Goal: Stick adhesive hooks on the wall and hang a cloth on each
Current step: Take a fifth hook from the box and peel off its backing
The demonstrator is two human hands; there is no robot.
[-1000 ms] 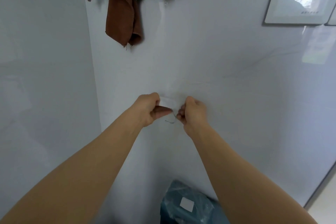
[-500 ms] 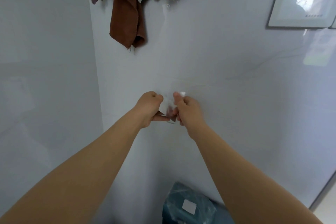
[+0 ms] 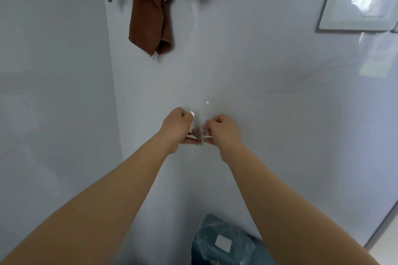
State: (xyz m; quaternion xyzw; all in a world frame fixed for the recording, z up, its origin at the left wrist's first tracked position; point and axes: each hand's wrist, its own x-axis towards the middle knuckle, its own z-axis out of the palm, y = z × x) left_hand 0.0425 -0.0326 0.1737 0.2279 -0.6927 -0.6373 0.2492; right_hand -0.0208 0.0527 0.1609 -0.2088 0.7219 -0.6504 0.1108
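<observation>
Clear adhesive hook (image 3: 199, 130) pinched between left hand (image 3: 177, 128) and right hand (image 3: 219, 130) fingers.

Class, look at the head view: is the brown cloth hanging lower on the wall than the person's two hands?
No. The brown cloth hangs near the top of the wall, well above the left hand and right hand.

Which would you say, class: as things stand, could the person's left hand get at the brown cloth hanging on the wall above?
Probably yes, but not straight away. Nothing stands between the left hand and the brown cloth; bare wall lies between. But both hands, the right hand too, are pinching the clear adhesive hook, so it must let go first.
</observation>
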